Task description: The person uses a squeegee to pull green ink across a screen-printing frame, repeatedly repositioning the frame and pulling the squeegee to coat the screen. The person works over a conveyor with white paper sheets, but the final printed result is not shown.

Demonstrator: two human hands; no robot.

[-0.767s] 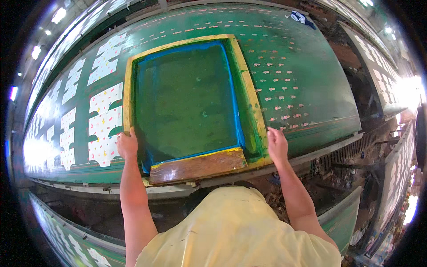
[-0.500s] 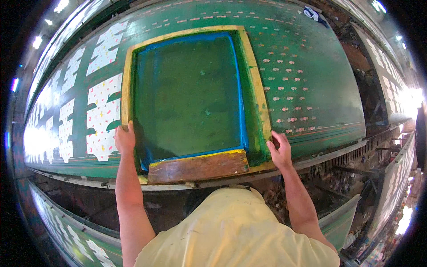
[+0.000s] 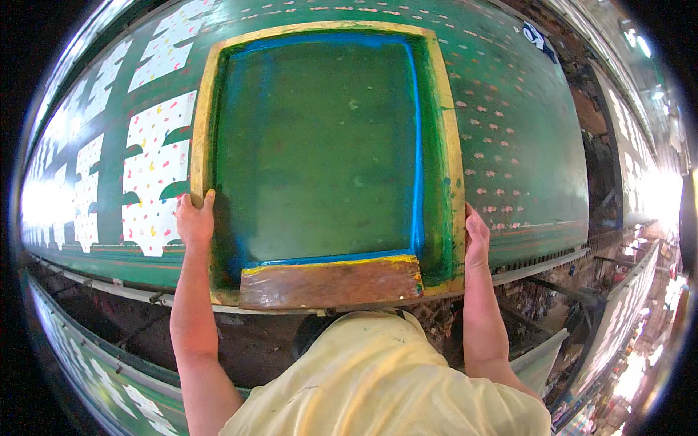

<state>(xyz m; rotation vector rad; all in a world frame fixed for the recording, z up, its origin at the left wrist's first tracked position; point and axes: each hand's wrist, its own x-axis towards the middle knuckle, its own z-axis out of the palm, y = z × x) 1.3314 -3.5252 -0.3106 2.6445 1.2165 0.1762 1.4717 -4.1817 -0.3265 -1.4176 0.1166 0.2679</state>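
Observation:
A large screen printing frame (image 3: 454, 149) with yellowish rails and a dark green mesh lies on the long green table in front of me. Blue ink lines the mesh's edges. My left hand (image 3: 195, 221) grips the left rail near its lower end, thumb on top. On the opposite side, my right hand (image 3: 477, 240) holds the outer edge of the right rail, its fingers partly curled and some hidden against the side. Across the frame's near end rests a brown squeegee (image 3: 331, 284), its edge wet with yellow and blue; neither hand touches it.
White fabric pieces (image 3: 158, 171) with small coloured spots lie flat to the left on the green table (image 3: 549, 174). Rows of small pink prints mark its right part. A dark blue and white cloth (image 3: 538, 42) sits at the far right corner. More tables stand behind and beside me.
The frame now sits squarer to me and looks larger in view. My right hand has slid from gripping over the right rail to its outer side; my left hand keeps its hold.

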